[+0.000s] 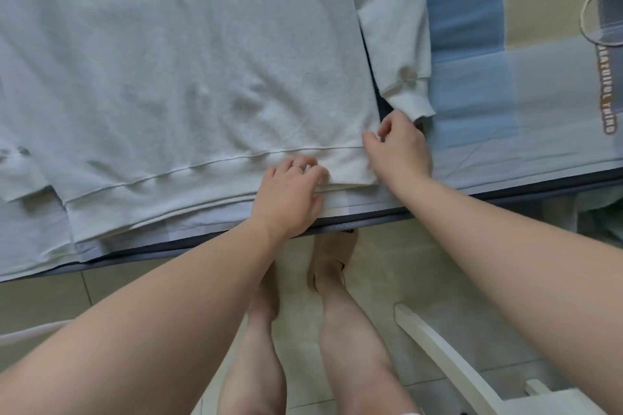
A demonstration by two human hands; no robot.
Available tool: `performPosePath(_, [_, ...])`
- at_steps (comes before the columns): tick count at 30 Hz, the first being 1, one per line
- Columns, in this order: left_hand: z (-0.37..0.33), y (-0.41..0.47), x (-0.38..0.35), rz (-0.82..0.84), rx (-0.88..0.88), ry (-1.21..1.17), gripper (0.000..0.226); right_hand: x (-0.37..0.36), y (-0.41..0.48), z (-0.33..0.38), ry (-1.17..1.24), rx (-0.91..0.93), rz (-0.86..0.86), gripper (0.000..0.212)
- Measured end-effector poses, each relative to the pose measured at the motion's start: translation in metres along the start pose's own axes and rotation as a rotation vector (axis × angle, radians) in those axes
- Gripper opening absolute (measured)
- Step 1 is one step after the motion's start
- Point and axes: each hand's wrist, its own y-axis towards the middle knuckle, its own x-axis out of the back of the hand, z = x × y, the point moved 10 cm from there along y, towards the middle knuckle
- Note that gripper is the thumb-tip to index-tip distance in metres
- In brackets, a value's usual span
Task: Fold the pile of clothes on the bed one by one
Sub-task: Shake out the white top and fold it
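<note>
Sweatshirt (168, 61) cut off above; left hand (290, 194) pinches hem (161, 178), right hand (399, 152) unclear.

White on blue patchwork

My sweatshirt (188, 61) is plain off-white all over, with a faint yellowish mark just above the sleeve cuff (409, 101). The sheet (526, 84) beside it is a patchwork of blocks in mid blue, pale blue, grey-white and sandy cream, with orange-brown lettering (606, 94) running down one pale block. The bed edge (505, 199) is dark navy. The ring (298, 165) on my left hand (290, 195) is silver. The floor (387, 263) tiles are pale cream, and the frame (438, 350) by my legs is white.
</note>
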Motion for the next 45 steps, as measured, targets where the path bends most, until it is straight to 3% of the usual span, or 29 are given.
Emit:
performPosePath(4, [0.052, -0.029, 0.018, -0.050, 0.167, 0.042, 0.044, -0.036, -0.038, 0.054, -0.139, 0.318, 0.161, 0.014])
performPosePath(7, [0.100, -0.058, 0.031, -0.098, 0.242, 0.102, 0.048, -0.091, -0.069, 0.089, -0.361, 0.556, 0.358, 0.046])
performPosePath(10, [0.158, -0.089, 0.034, -0.108, 0.299, 0.240, 0.055, -0.141, -0.091, 0.122, -0.587, 0.741, 0.413, 0.071])
performPosePath(14, [0.225, -0.128, 0.042, -0.206, 0.300, 0.352, 0.061, -0.178, -0.096, 0.139, -0.810, 0.773, 0.230, 0.057])
performPosePath(17, [0.265, -0.150, 0.047, -0.214, 0.324, 0.341, 0.045, -0.176, -0.097, 0.152, -0.783, 0.835, 0.017, 0.034])
performPosePath(19, [0.280, -0.158, 0.040, -0.146, 0.285, 0.260, 0.037, -0.175, -0.102, 0.155, -0.804, 0.871, -0.018, 0.025])
performPosePath(23, [0.287, -0.170, 0.031, -0.071, 0.194, 0.074, 0.023, -0.186, -0.103, 0.153, -0.856, 0.647, 0.228, 0.009])
performPosePath(25, [0.291, -0.178, 0.041, -0.146, 0.200, 0.000, 0.013, -0.195, -0.109, 0.168, -0.878, 0.569, 0.338, 0.006])
performPosePath(29, [0.340, -0.210, 0.060, -0.386, 0.637, -0.324, 0.039, -0.232, -0.146, 0.226, -0.604, 0.664, 0.403, 0.035])
performPosePath(31, [0.357, -0.211, 0.043, -0.342, 0.797, -0.735, 0.044, -0.256, -0.168, 0.250, -0.510, 0.737, 0.414, 0.052])
performPosePath(33, [0.362, -0.204, 0.027, -0.248, 0.845, -0.969, 0.030, -0.270, -0.186, 0.273, -0.464, 0.816, 0.377, 0.061])
performPosePath(35, [0.371, -0.205, 0.027, -0.180, 0.827, -0.917, 0.023, -0.287, -0.195, 0.288, -0.486, 0.845, 0.371, 0.064])
performPosePath(38, [0.384, -0.219, 0.027, -0.068, 0.840, -0.867, 0.031, -0.312, -0.199, 0.286, -0.651, 0.766, 0.560, 0.059])
performPosePath(41, [0.398, -0.234, 0.040, -0.058, 0.877, -0.859, 0.009, -0.306, -0.198, 0.301, -0.661, 0.656, 0.660, 0.047])
performPosePath(42, [0.405, -0.238, 0.050, -0.098, 0.898, -0.864, 0.013, -0.299, -0.194, 0.309, -0.616, 0.628, 0.651, 0.044])
performPosePath(45, [0.429, -0.240, 0.088, -0.243, 0.959, -0.917, 0.063, -0.281, -0.181, 0.337, -0.479, 0.571, 0.599, 0.041])
